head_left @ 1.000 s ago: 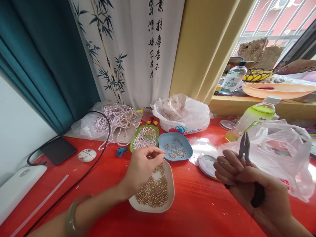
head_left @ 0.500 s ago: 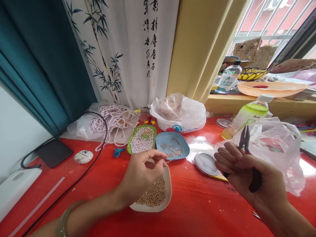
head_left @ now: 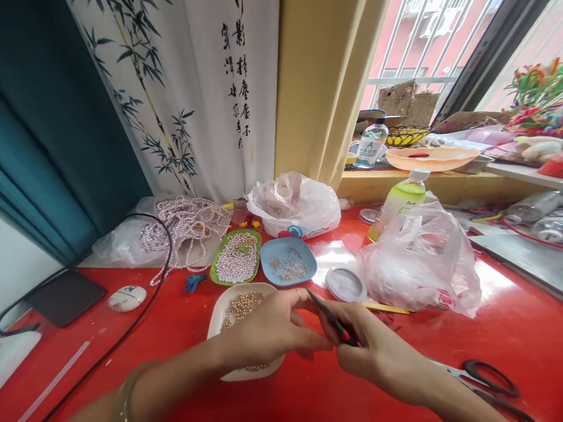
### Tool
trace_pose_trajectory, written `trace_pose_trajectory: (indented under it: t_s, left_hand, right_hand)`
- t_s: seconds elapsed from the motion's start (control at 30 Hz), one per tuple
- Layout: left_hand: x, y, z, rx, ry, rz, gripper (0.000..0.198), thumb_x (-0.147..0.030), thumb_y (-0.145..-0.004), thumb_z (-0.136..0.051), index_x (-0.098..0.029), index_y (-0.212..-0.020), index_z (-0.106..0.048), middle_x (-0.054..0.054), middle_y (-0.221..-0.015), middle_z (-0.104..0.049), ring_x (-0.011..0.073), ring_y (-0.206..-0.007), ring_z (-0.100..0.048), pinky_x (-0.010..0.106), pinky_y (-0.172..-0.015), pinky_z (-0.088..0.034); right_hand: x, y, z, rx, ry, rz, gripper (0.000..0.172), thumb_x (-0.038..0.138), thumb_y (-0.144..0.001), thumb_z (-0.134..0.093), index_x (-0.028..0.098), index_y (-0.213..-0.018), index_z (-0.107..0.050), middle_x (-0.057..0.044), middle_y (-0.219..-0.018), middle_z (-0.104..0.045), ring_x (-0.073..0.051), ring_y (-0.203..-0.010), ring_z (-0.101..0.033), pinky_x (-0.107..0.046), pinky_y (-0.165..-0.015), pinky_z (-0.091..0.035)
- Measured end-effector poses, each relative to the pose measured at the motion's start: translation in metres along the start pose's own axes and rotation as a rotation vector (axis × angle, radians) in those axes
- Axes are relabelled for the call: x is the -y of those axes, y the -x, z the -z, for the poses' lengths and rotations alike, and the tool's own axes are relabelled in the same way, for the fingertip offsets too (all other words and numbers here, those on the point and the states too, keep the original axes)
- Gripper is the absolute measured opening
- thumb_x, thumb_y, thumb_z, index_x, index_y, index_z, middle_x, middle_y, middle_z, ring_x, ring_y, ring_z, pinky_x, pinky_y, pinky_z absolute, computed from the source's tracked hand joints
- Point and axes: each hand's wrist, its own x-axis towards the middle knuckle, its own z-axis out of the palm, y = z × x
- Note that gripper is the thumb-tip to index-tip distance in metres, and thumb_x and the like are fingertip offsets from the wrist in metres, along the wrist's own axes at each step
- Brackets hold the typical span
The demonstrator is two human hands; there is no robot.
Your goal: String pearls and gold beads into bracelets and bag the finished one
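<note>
My right hand point(head_left: 369, 346) grips black-jawed pliers point(head_left: 329, 313), their tip pointing up and left toward my left fingers. My left hand point(head_left: 277, 328), with a ring and a bangle, has its fingers curled together right by the plier jaws. Whatever is between those fingers is hidden. Under the left hand, a cream dish point(head_left: 215, 319) holds many small gold beads point(head_left: 241, 308). Just behind it sit a green tray point(head_left: 214, 272) of pearly pink beads and a blue dish point(head_left: 288, 246) with small metal bits.
Scissors point(head_left: 488, 381) lie at the lower right. Plastic bags point(head_left: 422, 258) and a drink bottle point(head_left: 398, 202) stand at right; another white bag point(head_left: 294, 205) is at the back. Bead strands point(head_left: 185, 223), a black cable point(head_left: 149, 305) and a white oval object point(head_left: 127, 298) lie left. A round lid point(head_left: 346, 284) is right of the blue dish.
My right hand has swung left and down with the pliers, bringing them against my left fingers. The left hand has shifted slightly right and lower. The view has turned right, showing the scissors.
</note>
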Motion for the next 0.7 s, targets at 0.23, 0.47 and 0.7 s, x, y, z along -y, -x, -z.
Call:
trace_pose_trajectory:
  t_s: [0.23,0.47,0.7]
  left_hand:
    - [0.000,-0.012,0.004,-0.132,-0.396,-0.017,0.009,-0.022,-0.066,-0.059,-0.015,-0.068,-0.065,0.002,-0.066,-0.066,0.0142,-0.063,-0.059,0.022,-0.055,-0.041]
    - [-0.002,-0.029,0.016,-0.305,-0.500,-0.068,0.012,-0.023,-0.069,-0.052,-0.015,-0.072,-0.061,0.002,-0.055,-0.063,0.0120,-0.050,-0.055,0.022,-0.048,-0.040]
    - [-0.008,-0.040,0.012,-0.273,-0.305,-0.088,0.016,-0.029,-0.069,-0.056,-0.013,-0.069,-0.059,0.002,-0.052,-0.061,0.0090,-0.042,-0.048,0.020,-0.043,-0.038]
  right_hand:
    - [-0.020,0.019,0.009,-0.440,0.522,0.160,0.018,0.004,-0.062,-0.038,0.019,-0.070,-0.043,0.000,-0.070,-0.047,-0.014,-0.063,-0.044,-0.024,-0.055,-0.036]
    - [-0.068,0.052,-0.015,-0.718,0.997,0.547,0.031,0.004,-0.070,-0.043,0.018,-0.097,-0.050,-0.009,-0.090,-0.052,-0.021,-0.080,-0.051,-0.033,-0.068,-0.043]
    - [-0.099,0.039,-0.055,-0.315,0.961,0.261,0.019,0.012,-0.072,-0.050,0.019,-0.088,-0.056,-0.006,-0.080,-0.059,-0.020,-0.069,-0.053,-0.031,-0.060,-0.048]
